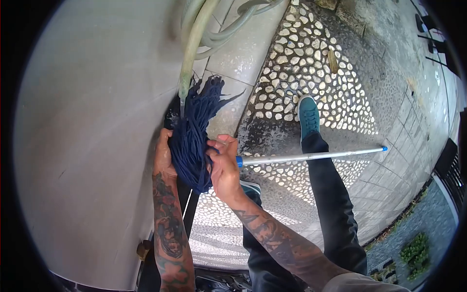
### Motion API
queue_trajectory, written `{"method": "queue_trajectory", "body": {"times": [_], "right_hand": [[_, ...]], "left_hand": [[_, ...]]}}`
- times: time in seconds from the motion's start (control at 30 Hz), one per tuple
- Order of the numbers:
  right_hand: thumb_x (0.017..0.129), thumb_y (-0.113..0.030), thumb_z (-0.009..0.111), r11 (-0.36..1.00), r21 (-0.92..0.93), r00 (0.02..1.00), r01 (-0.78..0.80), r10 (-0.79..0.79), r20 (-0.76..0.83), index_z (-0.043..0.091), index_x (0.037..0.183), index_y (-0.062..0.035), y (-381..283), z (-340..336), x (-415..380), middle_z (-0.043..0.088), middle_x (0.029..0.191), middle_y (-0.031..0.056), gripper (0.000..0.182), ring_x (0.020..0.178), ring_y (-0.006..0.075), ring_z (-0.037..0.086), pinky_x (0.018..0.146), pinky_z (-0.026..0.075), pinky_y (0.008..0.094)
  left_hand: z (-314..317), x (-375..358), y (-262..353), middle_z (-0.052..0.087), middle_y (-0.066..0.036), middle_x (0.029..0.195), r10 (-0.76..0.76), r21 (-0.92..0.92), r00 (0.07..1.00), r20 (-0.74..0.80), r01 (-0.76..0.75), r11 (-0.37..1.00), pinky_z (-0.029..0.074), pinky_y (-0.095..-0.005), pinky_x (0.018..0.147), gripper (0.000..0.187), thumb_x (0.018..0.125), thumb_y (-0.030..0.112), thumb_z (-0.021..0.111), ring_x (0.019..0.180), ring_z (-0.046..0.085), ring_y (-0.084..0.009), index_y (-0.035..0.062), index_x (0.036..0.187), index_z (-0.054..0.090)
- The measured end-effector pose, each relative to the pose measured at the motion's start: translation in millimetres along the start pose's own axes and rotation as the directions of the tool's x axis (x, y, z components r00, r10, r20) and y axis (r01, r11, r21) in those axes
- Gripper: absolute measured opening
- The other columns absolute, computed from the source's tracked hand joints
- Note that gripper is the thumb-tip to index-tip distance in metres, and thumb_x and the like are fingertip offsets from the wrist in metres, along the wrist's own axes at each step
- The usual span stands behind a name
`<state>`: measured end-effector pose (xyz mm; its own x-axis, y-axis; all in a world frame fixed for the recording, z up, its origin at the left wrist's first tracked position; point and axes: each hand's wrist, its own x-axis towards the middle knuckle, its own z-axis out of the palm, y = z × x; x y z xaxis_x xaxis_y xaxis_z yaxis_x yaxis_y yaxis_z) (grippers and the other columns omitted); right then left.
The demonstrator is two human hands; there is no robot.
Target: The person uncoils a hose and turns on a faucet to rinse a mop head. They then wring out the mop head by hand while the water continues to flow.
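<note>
A dark blue string mop head hangs in front of me, its strands bunched and wet-looking. My left hand grips its left side, with most fingers hidden behind the strands. On the other side, my right hand has its fingers curled in at the strands, some of them partly lifted. The mop's silver handle, blue at both ends, reaches out to the right from behind my right hand. Directly above, the end of a pale green hose points down at the mop head, with what looks like water leaving it.
A smooth pale wall or panel rises close on my left. More looped hose lies on the grey tiles at the top. Underfoot is a floor of white pebbles set in dark cement, with my green shoe on it. Plants stand lower right.
</note>
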<state>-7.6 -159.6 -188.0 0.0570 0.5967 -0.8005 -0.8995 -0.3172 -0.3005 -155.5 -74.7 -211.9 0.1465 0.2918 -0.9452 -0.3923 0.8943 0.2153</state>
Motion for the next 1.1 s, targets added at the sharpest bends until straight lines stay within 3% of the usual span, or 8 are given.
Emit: {"method": "queue_trajectory", "body": {"times": [0.13, 0.2, 0.4, 0.63, 0.8, 0.87, 1.0, 1.1], "right_hand": [[0.095, -0.032, 0.059, 0.903, -0.4, 0.987, -0.154, 0.121, -0.106, 0.042, 0.134, 0.0088, -43, 27, 60, 0.055, 0.13, 0.0284, 0.058, 0.121, 0.034, 0.057, 0.104, 0.043, 0.0381], [0.093, -0.038, 0.07, 0.168, -0.981, 0.994, 0.101, 0.018, 0.105, 0.054, 0.128, 0.005, -47, 38, 83, 0.064, 0.125, 0.0216, 0.058, 0.111, 0.0277, 0.063, 0.099, 0.047, 0.0363], [0.099, -0.014, 0.064, 0.996, -0.08, 0.997, 0.039, -0.045, -0.069, 0.06, 0.117, 0.004, -39, 30, 92, 0.071, 0.103, 0.0148, 0.026, 0.081, 0.0194, 0.066, 0.071, 0.056, 0.0343], [0.099, -0.026, 0.062, 0.839, 0.131, 0.848, -0.529, 0.526, 0.054, 0.063, 0.1, -0.0025, -68, 23, 82, 0.064, 0.076, 0.0054, 0.024, 0.051, 0.0067, 0.049, 0.044, 0.041, 0.0208], [0.092, -0.027, 0.067, 0.641, -0.743, 0.947, -0.193, 0.32, 0.029, 0.06, 0.109, 0.0109, -41, 26, 54, 0.067, 0.087, 0.0179, 0.042, 0.076, 0.025, 0.068, 0.064, 0.053, 0.0357], [0.089, -0.024, 0.067, 0.172, -0.883, 0.877, 0.437, 0.136, 0.461, 0.055, 0.114, 0.0176, -32, 29, 41, 0.066, 0.097, 0.0309, 0.05, 0.095, 0.0383, 0.069, 0.081, 0.053, 0.0431], [0.089, -0.02, 0.062, 0.04, -0.955, 0.884, 0.293, 0.368, 0.287, 0.049, 0.121, 0.0231, -32, 50, 29, 0.063, 0.107, 0.0379, 0.055, 0.102, 0.0482, 0.065, 0.09, 0.053, 0.048], [0.093, -0.018, 0.058, -0.058, -0.853, 0.833, 0.519, 0.257, 0.489, 0.051, 0.119, 0.021, -61, 57, 8, 0.066, 0.101, 0.0338, 0.047, 0.096, 0.0475, 0.067, 0.083, 0.056, 0.0466]], "left_hand": [[-3, -11, -15, 0.071, -0.017, 0.111, 0.108, -0.081, 0.988, -0.11, -0.117, 0.99, 0.061, -0.0411, 0.084, 0.042, 0.091, 0.026, 0.059, 0.091, 0.072, -0.0279, -0.0017, 0.123, 0.061], [-10, -11, -21, 0.071, -0.017, 0.113, 0.111, -0.062, 0.989, -0.101, -0.117, 0.991, 0.061, -0.0418, 0.087, 0.043, 0.09, 0.022, 0.061, 0.095, 0.072, -0.0286, -0.0023, 0.125, 0.061], [9, -22, -17, 0.071, -0.018, 0.118, 0.223, -0.191, 0.945, -0.238, -0.271, 0.943, 0.057, -0.0441, 0.096, 0.038, 0.095, 0.022, 0.06, 0.105, 0.071, -0.0303, -0.0031, 0.123, 0.064], [33, -11, -5, 0.068, -0.02, 0.123, 0.109, -0.452, 0.994, 0.005, -0.095, 0.887, 0.054, -0.0447, 0.099, 0.066, 0.098, 0.049, 0.055, 0.107, 0.069, -0.031, -0.0095, 0.13, 0.057], [49, 26, 21, 0.068, -0.014, 0.12, 0.218, 0.399, 0.97, -0.108, -0.159, 0.903, 0.054, -0.0389, 0.098, 0.082, 0.093, 0.069, 0.054, 0.106, 0.069, -0.0227, -0.0008, 0.136, 0.056], [40, 42, 14, 0.071, -0.008, 0.111, 0.311, 0.406, 0.948, -0.064, -0.26, 0.876, 0.055, -0.0335, 0.091, 0.066, 0.096, 0.062, 0.057, 0.098, 0.069, -0.0199, 0.0051, 0.128, 0.062], [-3, 48, 12, 0.072, -0.006, 0.097, 0.035, 0.166, 0.999, -0.005, -0.034, 0.986, 0.057, -0.0299, 0.082, 0.038, 0.102, 0.04, 0.056, 0.089, 0.069, -0.0198, 0.0054, 0.109, 0.068], [-23, 60, -2, 0.07, -0.008, 0.106, 0.328, 0.048, 0.94, 0.098, -0.334, 0.942, 0.057, -0.0318, 0.08, 0.038, 0.102, 0.039, 0.054, 0.091, 0.069, -0.0212, 0.0051, 0.113, 0.066]]}}
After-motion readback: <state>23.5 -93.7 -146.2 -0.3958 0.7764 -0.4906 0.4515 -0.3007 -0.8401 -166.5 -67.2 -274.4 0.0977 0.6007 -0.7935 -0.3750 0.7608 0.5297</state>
